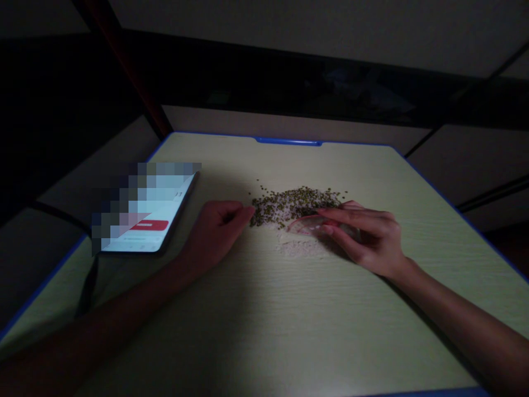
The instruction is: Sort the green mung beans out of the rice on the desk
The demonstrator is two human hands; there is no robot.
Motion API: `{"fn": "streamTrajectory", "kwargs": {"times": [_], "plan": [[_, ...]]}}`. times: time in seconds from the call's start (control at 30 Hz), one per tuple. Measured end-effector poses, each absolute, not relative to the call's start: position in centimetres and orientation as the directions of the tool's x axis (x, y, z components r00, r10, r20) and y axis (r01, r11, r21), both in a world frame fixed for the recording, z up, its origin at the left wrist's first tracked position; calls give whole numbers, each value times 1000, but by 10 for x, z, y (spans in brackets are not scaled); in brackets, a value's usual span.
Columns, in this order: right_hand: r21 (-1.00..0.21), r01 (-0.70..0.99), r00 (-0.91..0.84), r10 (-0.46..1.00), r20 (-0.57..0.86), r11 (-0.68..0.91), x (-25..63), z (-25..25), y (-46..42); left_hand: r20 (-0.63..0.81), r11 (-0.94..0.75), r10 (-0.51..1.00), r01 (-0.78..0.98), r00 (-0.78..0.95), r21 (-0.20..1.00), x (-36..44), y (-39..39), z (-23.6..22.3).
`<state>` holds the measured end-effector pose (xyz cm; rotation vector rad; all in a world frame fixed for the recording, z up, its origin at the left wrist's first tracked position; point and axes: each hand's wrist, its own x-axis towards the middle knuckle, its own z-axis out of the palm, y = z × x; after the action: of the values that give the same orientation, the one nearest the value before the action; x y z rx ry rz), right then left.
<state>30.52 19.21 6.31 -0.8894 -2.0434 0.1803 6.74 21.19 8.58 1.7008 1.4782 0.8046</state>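
Observation:
On the table lies a spread of small green beans, which look like mung beans, mixed with white grains like rice. My left hand rests at the left edge of the beans, its fingers curled and the thumb pressed against them; whatever it may pinch is hidden. A clear, pink-rimmed piece of plastic sits between the thumb and fingers of my right hand, tilted over the near right side of the pile. Just in front of that plastic is a patch of pale grains.
A tablet with a lit screen lies at the left, a dark cable near its lower corner. The pale wood-grain table has a blue edge and a blue strip at its far side. Dim light surrounds it.

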Motion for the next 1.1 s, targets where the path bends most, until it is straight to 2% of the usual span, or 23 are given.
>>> {"fn": "streamTrajectory", "kwargs": {"times": [0.37,1.1], "plan": [[-458,591,-299,708,640,664,303,62,193,21,-92,991,547,134,832,66,213,84],[-407,589,-379,683,624,698,303,63,195,5,-77,991,534,134,842,68,213,85]]}}
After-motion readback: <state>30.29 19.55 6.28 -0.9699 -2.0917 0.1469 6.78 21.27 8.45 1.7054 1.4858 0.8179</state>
